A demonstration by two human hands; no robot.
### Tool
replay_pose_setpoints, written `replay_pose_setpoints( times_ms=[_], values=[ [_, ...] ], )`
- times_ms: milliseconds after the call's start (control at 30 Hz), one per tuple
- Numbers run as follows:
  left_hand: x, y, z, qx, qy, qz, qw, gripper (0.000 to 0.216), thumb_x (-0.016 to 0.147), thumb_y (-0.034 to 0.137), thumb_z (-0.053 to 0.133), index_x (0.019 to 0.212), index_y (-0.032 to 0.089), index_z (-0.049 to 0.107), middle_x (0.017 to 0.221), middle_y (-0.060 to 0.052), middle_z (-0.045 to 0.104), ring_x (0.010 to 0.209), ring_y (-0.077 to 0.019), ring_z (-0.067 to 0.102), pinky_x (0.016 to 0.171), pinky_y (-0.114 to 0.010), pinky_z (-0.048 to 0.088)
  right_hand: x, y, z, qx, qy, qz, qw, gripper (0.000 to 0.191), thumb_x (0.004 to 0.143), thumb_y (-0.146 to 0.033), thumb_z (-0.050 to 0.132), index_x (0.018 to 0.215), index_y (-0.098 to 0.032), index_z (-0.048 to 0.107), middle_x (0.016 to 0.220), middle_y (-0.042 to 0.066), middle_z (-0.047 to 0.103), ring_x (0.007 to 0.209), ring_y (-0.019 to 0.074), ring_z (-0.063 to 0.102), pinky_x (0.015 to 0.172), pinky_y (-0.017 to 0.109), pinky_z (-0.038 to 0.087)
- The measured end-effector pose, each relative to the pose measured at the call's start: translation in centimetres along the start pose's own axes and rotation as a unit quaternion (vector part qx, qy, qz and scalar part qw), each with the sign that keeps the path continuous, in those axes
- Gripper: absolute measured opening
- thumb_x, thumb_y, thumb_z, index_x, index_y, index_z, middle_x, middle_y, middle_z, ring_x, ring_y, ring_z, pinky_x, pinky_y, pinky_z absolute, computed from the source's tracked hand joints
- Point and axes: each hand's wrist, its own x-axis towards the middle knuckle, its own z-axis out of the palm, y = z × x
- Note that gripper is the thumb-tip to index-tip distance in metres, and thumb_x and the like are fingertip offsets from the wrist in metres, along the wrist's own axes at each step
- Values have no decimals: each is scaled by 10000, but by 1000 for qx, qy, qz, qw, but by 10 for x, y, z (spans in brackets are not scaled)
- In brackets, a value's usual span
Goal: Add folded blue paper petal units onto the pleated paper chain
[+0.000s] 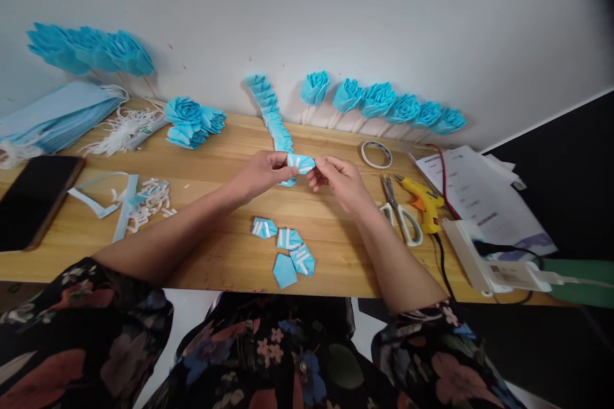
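My left hand (268, 172) pinches a small blue folded petal (301, 162) with white tape strips on it, above the middle of the table. At the petal's right tip, my right hand (338, 179) closes its thumb and forefinger on the edge. Behind them a row of overlapping blue petals (272, 115) stretches back toward the wall; its near end shows below my fingers. Closer to me lie several loose petals, among them a taped one (263, 228) and a plain pentagon (284, 270).
Finished blue flowers on sticks (378, 101) lean on the wall. To the right lie a tape roll (377, 154), scissors (400, 214), a yellow glue gun (425, 203) and a power strip (467, 255). Leftward are a phone (36, 201), paper scraps (151, 201) and stacked face masks (62, 118).
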Motion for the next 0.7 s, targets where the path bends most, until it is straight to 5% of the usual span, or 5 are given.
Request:
replay_pose_setpoints(
  times_ms=[567, 700],
  values=[
    [4, -5, -4, 6, 34, 10, 999, 266, 814, 393, 613, 691, 183, 505, 590, 29, 471, 540, -93, 421, 540, -242, 342, 1, 8, 2, -35, -6, -37, 999, 276, 802, -469, 732, 779, -198, 687, 725, 0, 689, 594, 99, 568, 604, 238, 482],
    [4, -11, -2, 69, 122, 77, 987, 229, 835, 400, 631, 830, 190, 539, 653, 20, 535, 569, -105, 465, 542, -241, 345, 0, 9, 5, -90, 34, -66, 993, 262, 825, -463, 685, 771, -207, 667, 714, -1, 676, 597, 113, 564, 606, 249, 471]
  ],
)
